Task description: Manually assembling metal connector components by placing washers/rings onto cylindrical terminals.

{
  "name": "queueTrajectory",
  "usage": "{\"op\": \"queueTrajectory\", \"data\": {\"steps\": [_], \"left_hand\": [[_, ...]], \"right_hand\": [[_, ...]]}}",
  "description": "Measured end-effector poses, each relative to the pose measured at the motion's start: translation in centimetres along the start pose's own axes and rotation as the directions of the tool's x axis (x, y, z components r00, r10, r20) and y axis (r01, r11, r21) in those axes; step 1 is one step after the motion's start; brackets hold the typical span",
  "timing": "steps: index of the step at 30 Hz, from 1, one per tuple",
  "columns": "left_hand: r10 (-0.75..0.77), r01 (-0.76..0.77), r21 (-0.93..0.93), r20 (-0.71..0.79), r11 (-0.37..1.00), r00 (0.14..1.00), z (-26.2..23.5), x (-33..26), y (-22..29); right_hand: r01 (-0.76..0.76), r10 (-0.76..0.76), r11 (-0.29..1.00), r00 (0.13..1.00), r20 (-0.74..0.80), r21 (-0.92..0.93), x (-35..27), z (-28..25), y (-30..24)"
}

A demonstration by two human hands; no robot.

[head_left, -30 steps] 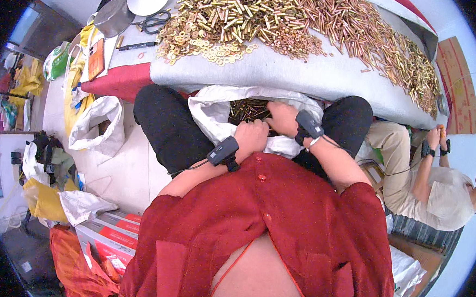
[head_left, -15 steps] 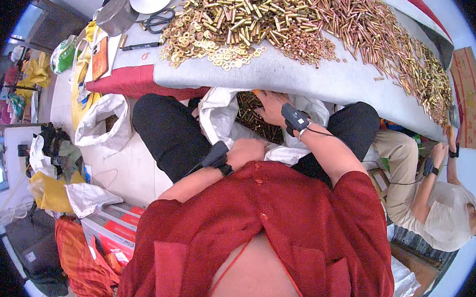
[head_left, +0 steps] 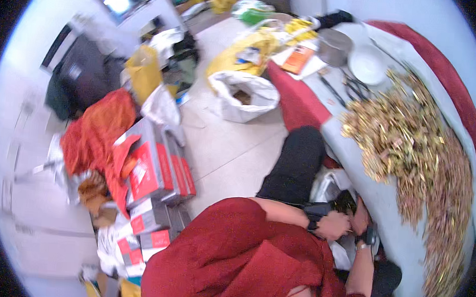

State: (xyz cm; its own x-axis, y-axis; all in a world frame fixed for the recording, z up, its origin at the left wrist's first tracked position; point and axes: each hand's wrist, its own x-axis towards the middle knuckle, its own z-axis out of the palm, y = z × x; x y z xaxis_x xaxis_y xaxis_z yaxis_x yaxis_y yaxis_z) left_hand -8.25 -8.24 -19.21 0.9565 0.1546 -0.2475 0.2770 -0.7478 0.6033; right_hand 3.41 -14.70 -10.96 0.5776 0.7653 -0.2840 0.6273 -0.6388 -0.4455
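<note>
My left hand [head_left: 332, 225] and my right hand [head_left: 360, 217] are close together over the mouth of a white woven sack [head_left: 325, 186] between my knees. Dark wrist devices are strapped to both wrists. Motion blur smears the fingers, and I cannot make out what, if anything, they hold. Inside the sack it looks dark, and its contents are not clear. Beside my hands runs a grey-covered table [head_left: 352, 155], with a big heap of small brass- and copper-coloured tubes [head_left: 439, 199] and flat rings [head_left: 365, 162] along it.
On the table's far end are black scissors [head_left: 356, 87], a black pen [head_left: 333, 91], a white bowl [head_left: 367, 64], a metal pot [head_left: 333, 48] and an orange phone [head_left: 297, 59]. A second white sack [head_left: 244, 102] stands on the tiled floor. Red-and-grey boxes [head_left: 152, 168] are stacked at left.
The view has swung to the left, so the table now lies at the right. My left hand has come up beside the right one at the sack. The co-worker is out of sight.
</note>
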Motion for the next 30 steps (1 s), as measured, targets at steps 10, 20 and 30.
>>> {"op": "queueTrajectory", "data": {"steps": [10,20,30], "left_hand": [[0.333,-0.267,0.218,-0.378,0.939,0.864,-7.6,6.1,0.3],[0.400,-0.092,0.588,-0.418,0.803,0.816,-7.5,3.5,4.8],[0.300,-0.455,0.218,0.505,0.863,0.810,5.2,-1.8,-0.1]], "right_hand": [[-0.082,0.089,0.996,0.980,-0.180,0.047,-4.1,-3.2,-2.6],[0.026,-0.027,0.999,0.999,-0.028,-0.041,-1.5,5.6,10.5],[-0.326,0.322,0.944,0.943,-0.082,-0.052,-3.0,-0.4,-0.1]]}}
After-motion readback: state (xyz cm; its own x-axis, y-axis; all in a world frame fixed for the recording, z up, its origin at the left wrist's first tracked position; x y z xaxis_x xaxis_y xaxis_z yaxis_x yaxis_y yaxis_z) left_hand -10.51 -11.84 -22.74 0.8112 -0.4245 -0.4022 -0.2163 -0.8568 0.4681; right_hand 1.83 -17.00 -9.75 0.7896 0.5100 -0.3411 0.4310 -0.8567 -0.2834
